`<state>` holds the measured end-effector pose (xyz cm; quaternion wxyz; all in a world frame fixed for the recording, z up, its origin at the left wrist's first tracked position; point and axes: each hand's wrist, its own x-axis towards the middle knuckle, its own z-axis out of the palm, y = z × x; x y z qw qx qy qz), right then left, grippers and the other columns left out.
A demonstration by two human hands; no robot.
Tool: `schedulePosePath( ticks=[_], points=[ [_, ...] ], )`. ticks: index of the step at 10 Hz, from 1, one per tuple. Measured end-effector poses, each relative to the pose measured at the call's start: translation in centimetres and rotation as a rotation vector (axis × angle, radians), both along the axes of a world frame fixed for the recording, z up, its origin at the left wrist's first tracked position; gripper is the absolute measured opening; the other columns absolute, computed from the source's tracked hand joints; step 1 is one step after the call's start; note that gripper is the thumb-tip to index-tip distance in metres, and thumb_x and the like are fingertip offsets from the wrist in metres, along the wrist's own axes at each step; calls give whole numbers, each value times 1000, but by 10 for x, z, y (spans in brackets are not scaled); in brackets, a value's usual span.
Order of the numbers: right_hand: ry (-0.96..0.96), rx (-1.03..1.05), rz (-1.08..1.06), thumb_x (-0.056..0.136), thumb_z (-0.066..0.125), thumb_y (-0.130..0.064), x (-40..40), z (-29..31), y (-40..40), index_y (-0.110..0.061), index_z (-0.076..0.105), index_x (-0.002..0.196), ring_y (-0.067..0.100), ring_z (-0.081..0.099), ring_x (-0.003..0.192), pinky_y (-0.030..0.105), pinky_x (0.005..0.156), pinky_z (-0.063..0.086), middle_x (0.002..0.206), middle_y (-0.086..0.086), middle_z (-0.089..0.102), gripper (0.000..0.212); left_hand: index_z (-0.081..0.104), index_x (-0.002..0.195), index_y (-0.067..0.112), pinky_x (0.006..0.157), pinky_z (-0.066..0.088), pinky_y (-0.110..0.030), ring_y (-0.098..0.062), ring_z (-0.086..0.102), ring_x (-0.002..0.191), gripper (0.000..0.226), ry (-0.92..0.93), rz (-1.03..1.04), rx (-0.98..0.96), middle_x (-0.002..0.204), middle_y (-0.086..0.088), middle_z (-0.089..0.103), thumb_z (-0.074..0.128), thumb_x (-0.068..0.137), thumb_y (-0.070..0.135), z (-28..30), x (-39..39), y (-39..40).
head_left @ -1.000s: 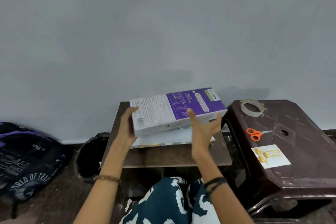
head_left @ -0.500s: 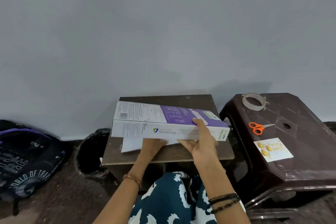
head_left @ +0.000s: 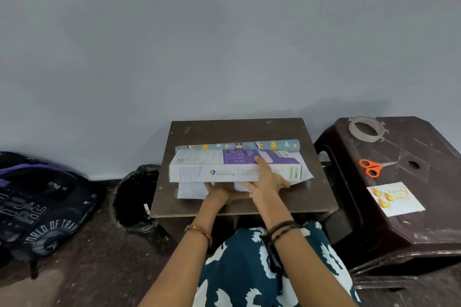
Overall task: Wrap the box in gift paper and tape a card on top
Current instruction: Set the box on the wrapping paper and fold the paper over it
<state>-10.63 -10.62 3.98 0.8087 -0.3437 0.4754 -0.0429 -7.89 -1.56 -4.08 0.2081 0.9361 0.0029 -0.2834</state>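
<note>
Nearest the camera, a lap in dark teal cloth with white patches (head_left: 252, 269) fills the bottom of the view, and both forearms reach forward from it. The left wrist wears a brown bead bracelet (head_left: 199, 230); the right wrist wears black thread bands (head_left: 283, 229).

The left hand (head_left: 219, 193) lies low at the near edge of the box, its fingers spread on the white underside of the gift paper (head_left: 192, 190) just in front of the box; it grips nothing that can be seen. The right hand (head_left: 268, 180) rests against the box's near side with fingers splayed, the index finger reaching up over the top edge onto the purple panel, pressing rather than clasping.

The box (head_left: 234, 166), long and flat, white with a purple top section, lies on the gift paper in the middle of the small brown surface (head_left: 239, 129). Behind the box, touching its far edge, the rest of the paper sits as a roll (head_left: 239, 145), blue with small printed figures.

To the right stands a dark brown plastic stool (head_left: 411, 207). On it, from near to far, lie a white card (head_left: 395, 198) with gold balloons and lettering, orange-handled scissors (head_left: 373, 167) and a roll of clear tape (head_left: 366, 128), all well apart from the box.

On the floor to the left sit a bin lined with a black bag (head_left: 132, 197) and, farther left, a black and purple backpack (head_left: 37, 202). A plain grey wall (head_left: 224, 32) rises behind everything.
</note>
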Motion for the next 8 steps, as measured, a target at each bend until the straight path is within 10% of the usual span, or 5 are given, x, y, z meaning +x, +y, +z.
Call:
schedulePosePath(
  ticks=[3, 4, 5, 6, 8],
  points=[
    [-84, 264, 14, 96, 50, -12, 41, -20, -7, -8, 35, 136, 28, 45, 126, 10, 78, 48, 141, 15, 42, 43, 6, 146, 42, 94, -24, -69, -19, -22, 142, 91, -135, -288, -47, 156, 15, -9, 60, 76, 61, -11, 0, 13],
    [-79, 230, 97, 94, 55, -13, 45, -21, -11, -8, 37, 136, 27, 49, 122, 22, 83, 51, 137, 14, 47, 46, 20, 144, 45, 88, -30, -67, -15, -20, 142, 78, -189, -382, -127, 155, 19, -2, 59, 78, 59, -14, -6, 23],
    [-157, 239, 264, 100, 41, -7, 24, -26, -36, -7, 33, 135, 30, 38, 132, 5, 71, 46, 140, 16, 37, 36, 37, 140, 39, 102, -16, -69, -10, -3, 144, 47, -337, -346, -111, 154, 18, 16, 44, 93, 47, -13, -14, 20],
    [-142, 52, 389, 97, 48, -17, 17, -38, -40, -11, 39, 117, 31, 46, 125, 33, 85, 52, 140, 18, 40, 23, 52, 133, 23, 112, 14, -50, -12, 28, 139, 43, -580, -452, 35, 146, 6, 41, 26, 99, 33, -9, -26, 9],
    [-71, 71, 277, 80, 70, -8, -8, -23, -48, -11, 45, 111, 29, 53, 96, 46, 90, 51, 94, 11, 54, 39, 68, 94, 2, 79, 41, -30, -25, 59, 94, 24, -397, -359, -222, 100, -11, 67, 51, 94, 19, 17, -33, 3]
  ],
)
